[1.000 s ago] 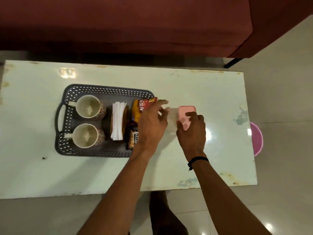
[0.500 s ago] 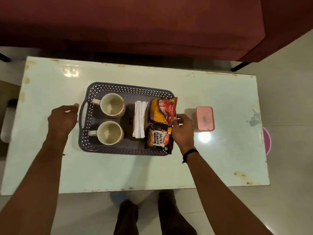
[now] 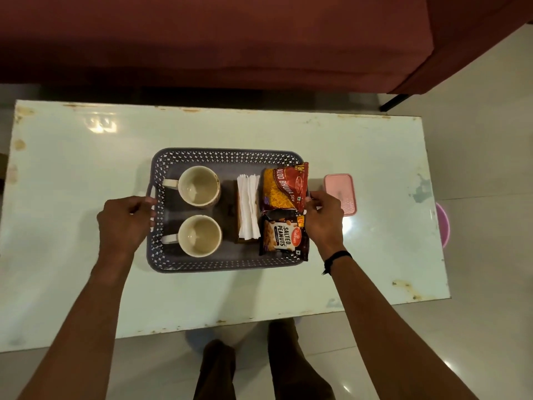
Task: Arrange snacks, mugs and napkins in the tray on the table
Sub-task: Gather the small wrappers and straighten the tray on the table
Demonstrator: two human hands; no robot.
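Note:
A grey perforated tray (image 3: 225,156) sits mid-table. Inside, two cream mugs stand on the left, one (image 3: 198,186) behind the other (image 3: 199,235). A stack of white napkins (image 3: 248,206) in a brown holder occupies the middle. On the right lie a red Aloo Bhujia packet (image 3: 284,187) and a dark salted peanuts packet (image 3: 284,236). My left hand (image 3: 124,220) curls around the tray's left handle. My right hand (image 3: 323,220) grips the tray's right edge beside the packets; the right handle is hidden under it.
A pink lidded box (image 3: 341,192) rests on the pale green table (image 3: 375,168) just right of my right hand. A dark red sofa (image 3: 216,39) runs along the far side. A pink tub (image 3: 442,223) sits on the floor at the right. My legs show below the table.
My left hand moved from the snack packets to the tray's left handle and closed on it. My right hand left the pink box and took the tray's right edge.

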